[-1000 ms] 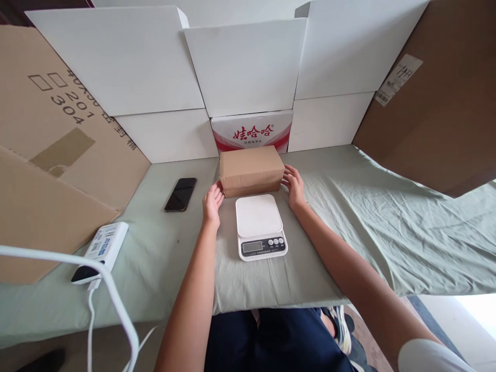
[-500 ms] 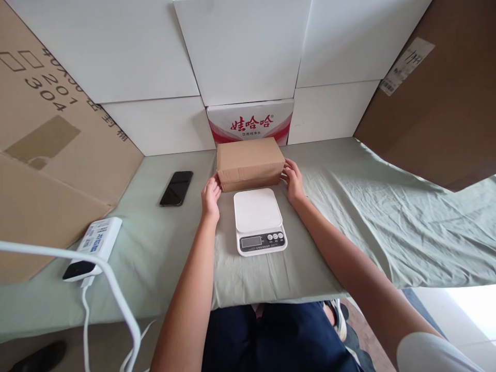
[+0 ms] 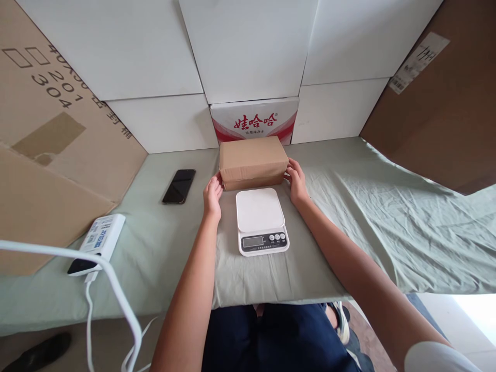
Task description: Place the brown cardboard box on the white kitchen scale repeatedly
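Observation:
A closed brown cardboard box [image 3: 253,154] rests on the cloth-covered table, just in front of the red-and-white carton. My left hand [image 3: 213,196] is at the box's left end, fingers against its lower front corner. On the opposite end, my right hand [image 3: 296,181] has its fingers curled against the side, so the box sits between both hands. The fingertips are partly hidden by the box. Between my forearms, nearer to me, lies a white kitchen scale [image 3: 260,211] with a blank-looking display and several round buttons; its platform carries nothing.
A black phone [image 3: 179,186] lies left of my left hand. Farther left are a white power bank [image 3: 101,240] with a cable [image 3: 116,287]. The red-and-white carton [image 3: 253,120] and white panels [image 3: 251,46] stand behind; large cardboard sheets [image 3: 42,170] flank the left, another [image 3: 453,113] the right.
The view has shifted slightly, so everything appears a little farther right. Both hands keep their places at the ends of the cardboard box, which stays in front of the scale.

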